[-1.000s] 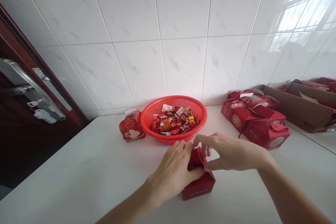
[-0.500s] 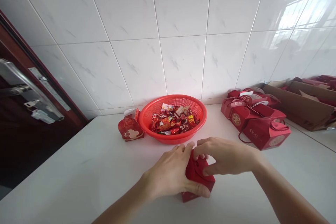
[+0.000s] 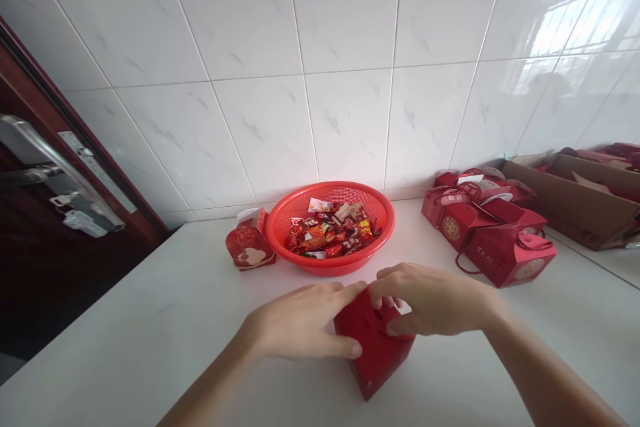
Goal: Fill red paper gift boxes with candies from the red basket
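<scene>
A small red gift box (image 3: pixel 375 347) stands on the white table right in front of me, turned with one corner toward me. My left hand (image 3: pixel 310 320) clasps its left side, the thumb across the near face and the fingers along the far edge. With curled fingers and thumb, my right hand (image 3: pixel 420 300) pinches the box's top flaps. Part of the top is hidden by that hand. Just beyond my hands sits a red plastic basket (image 3: pixel 330 270) filled with wrapped candies (image 3: pixel 333 230).
A red box with an open top (image 3: pixel 249 247) touches the basket's left side. Several closed red gift boxes (image 3: pixel 500 247) stand at the right, beside a cardboard carton (image 3: pixel 575 203) holding more red pieces. Behind runs a tiled wall (image 3: pixel 345 120); a dark door (image 3: pixel 30 247) is at left.
The red gift box has turned, so a near corner now points toward me. My left hand has slid left along it, while my right hand keeps its pinch on top.
</scene>
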A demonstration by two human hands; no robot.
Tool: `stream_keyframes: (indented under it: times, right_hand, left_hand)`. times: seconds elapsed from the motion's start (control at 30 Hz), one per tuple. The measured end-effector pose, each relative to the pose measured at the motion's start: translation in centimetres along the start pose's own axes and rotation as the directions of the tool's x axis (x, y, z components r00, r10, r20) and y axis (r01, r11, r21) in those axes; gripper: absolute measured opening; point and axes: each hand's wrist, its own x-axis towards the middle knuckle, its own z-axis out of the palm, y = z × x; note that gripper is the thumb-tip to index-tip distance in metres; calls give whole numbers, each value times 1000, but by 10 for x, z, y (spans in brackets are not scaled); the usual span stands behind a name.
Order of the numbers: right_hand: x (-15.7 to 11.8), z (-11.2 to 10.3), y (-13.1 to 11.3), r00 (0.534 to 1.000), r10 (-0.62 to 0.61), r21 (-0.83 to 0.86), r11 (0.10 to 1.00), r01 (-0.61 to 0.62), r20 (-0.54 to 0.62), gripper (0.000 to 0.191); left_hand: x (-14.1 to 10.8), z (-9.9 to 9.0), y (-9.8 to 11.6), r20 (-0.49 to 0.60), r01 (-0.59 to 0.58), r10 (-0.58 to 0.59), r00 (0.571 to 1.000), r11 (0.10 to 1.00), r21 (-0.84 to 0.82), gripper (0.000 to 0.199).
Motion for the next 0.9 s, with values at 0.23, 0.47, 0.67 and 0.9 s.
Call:
stream_keyframes:
  times: [0.23,0.47,0.67,0.9]
  right_hand:
    - [-1,-1,1,1000,5,-25,1000,-5,-15,10]
    - [-5,1,-4,996,70,-141,987,-78,-63,10]
    - [-5,8,-12,977,179,-213,956,-200,-112,12]
    - [-1,14,-13,965,192,-255,938,-234,-178,21]
  left_hand:
    - [3,23,16,-40,114,-115,993,993,-26,50]
    - [7,40,20,-99,118,-129,987,987,-110,59]
    - [11,49,24,-144,195,-213,967,973,-126,78]
    - [15,54,25,-156,160,-182,971,977,-144,81]
